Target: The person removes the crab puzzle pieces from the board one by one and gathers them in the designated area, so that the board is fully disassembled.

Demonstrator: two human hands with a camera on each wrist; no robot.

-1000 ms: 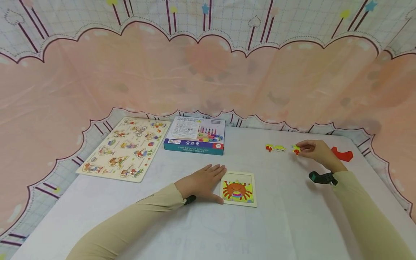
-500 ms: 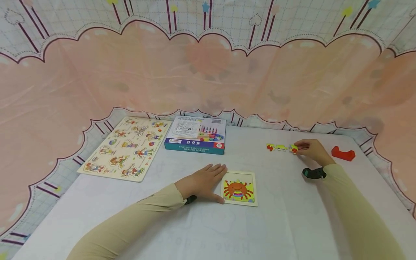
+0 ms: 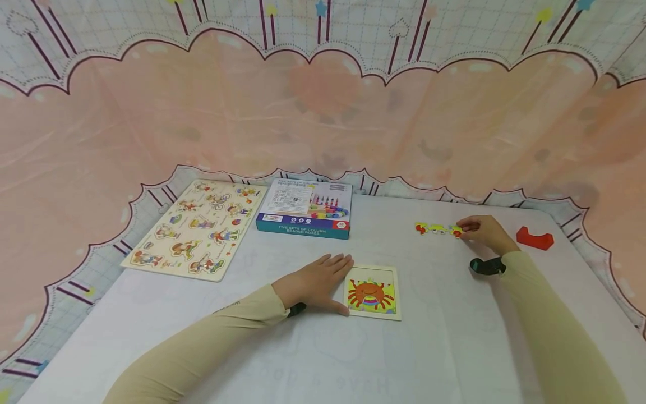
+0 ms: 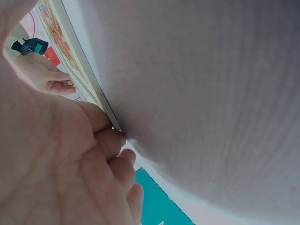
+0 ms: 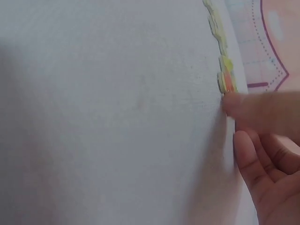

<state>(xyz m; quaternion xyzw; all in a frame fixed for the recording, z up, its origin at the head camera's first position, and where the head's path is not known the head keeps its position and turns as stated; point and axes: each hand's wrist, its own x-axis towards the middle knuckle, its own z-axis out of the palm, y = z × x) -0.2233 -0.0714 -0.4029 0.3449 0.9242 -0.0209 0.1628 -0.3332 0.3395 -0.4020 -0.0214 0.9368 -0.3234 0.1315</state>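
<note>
A wooden puzzle tray (image 3: 398,292) lies flat on the white table; its lower part shows an orange crab picture (image 3: 371,294), with a bare strip at the top. My left hand (image 3: 318,283) rests at the tray's left edge, fingers spread and thumb near the lower corner; the left wrist view shows fingertips against that edge. Farther back on the right, my right hand (image 3: 487,233) pinches a red-and-yellow puzzle piece (image 3: 456,230) by its right end. That piece lies in line with other yellow pieces (image 3: 429,229), touching or almost touching them.
A red block with a notched top (image 3: 535,238) lies right of my right hand. At the back left are a wooden board with children figures (image 3: 194,235) and a boxed bead set (image 3: 303,210). A patterned cloth (image 3: 323,123) hangs behind the table.
My right hand has moved left with the puzzle piece, closing the gap to the other yellow pieces. The left hand and the tray stay in place.
</note>
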